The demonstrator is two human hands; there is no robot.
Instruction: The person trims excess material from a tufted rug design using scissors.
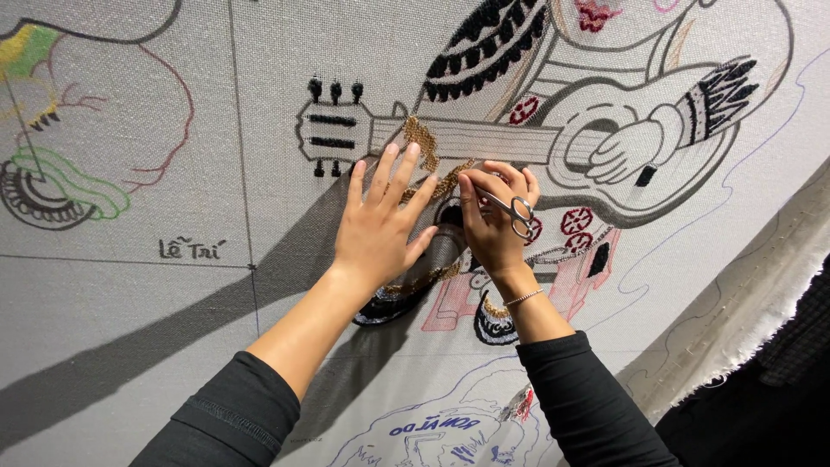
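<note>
Two hands (pixel 380 220); one scissors (pixel 516 210) (perhaps closed)

Small scissors and a gold-brown tufted patch on our stretched grey canvas

We hold small silver scissors (pixel 519 212) in our right hand (pixel 493 229), the ring handles lying across its back and the blades hidden behind the fingers. Our left hand (pixel 380 229) lies flat, fingers spread, on the grey canvas (pixel 216 329). Both hands meet at a gold-brown tufted patch (pixel 428 151) that runs across the outlined guitar neck (pixel 484 138); the patch is woolly and raised, with an uneven edge.
</note>
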